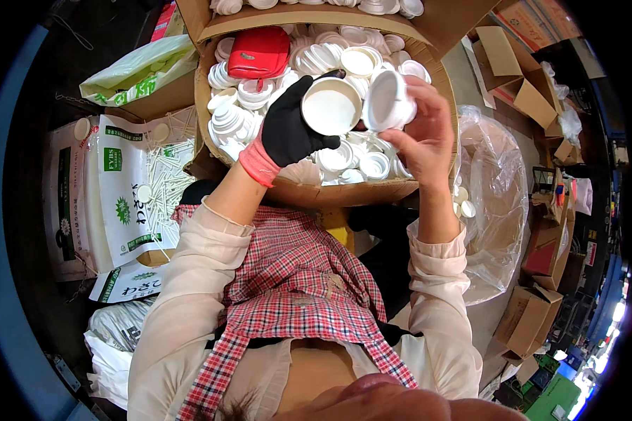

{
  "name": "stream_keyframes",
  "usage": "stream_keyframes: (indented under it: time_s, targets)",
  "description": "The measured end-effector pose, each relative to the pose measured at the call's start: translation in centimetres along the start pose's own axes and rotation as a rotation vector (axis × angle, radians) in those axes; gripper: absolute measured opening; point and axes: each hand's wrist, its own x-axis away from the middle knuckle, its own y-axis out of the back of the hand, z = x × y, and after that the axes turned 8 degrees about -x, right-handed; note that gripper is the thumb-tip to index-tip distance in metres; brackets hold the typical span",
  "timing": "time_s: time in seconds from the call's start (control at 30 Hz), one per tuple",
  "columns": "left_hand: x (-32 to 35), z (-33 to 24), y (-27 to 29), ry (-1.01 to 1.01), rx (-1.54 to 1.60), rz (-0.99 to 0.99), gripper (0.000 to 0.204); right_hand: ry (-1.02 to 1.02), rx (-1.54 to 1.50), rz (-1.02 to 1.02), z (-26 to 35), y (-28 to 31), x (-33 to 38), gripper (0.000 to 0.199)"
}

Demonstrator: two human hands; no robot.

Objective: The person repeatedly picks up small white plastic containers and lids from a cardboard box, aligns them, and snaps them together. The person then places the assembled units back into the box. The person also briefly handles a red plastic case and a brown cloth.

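My left hand [284, 121], in a black glove with a pink cuff, grips a round lid [332, 107] with a cream inner face turned up. My bare right hand [428, 130] holds a white plastic lid [387, 100] tilted on edge, its fingers and thumb at the right rim. The two lids are close side by side; I cannot tell whether they touch. Both hands are over a cardboard box [369, 192] heaped with white plastic lids [232, 125], some of them stacked. A red zip pouch [258, 52] lies on the heap at the far left.
Left of the box, white sticks [170, 179] lie on a printed white sack [123, 203], with a white and green plastic bag [144, 70] behind. At right stands a large clear plastic bag [491, 224] with a few round pieces inside. Cardboard cartons [530, 319] line the far right.
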Motion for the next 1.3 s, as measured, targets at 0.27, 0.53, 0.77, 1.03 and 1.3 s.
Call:
stream_keyframes:
  time_s: [0.27, 0.53, 0.77, 1.03, 1.3]
  targets:
    - [0.2, -0.3, -1.2, -0.015, -0.039, -0.044, 0.074, -0.034, 0.709, 0.242, -0.2, -2.2, 0.7, 0.059]
    - [1.2, 1.3, -2.7, 0.167, 0.489, -0.017, 0.08, -0.023, 0.752, 0.251, -0.4, -2.8, 0.5, 0.062]
    - [1.0, 0.2, -1.6, 0.096, 0.352, -0.035, 0.074, 0.0, 0.772, 0.254, -0.6, -3.2, 0.5, 0.06]
    - [1.3, 0.6, -2.0, 0.112, 0.417, -0.08, 0.077, -0.031, 0.791, 0.243, -0.6, -3.7, 0.7, 0.061]
    - [0.1, -2.5, -0.4, 0.604, 1.291, 0.062, 0.062, -0.216, 0.33, -0.064, -1.2, -3.3, 0.4, 0.058]
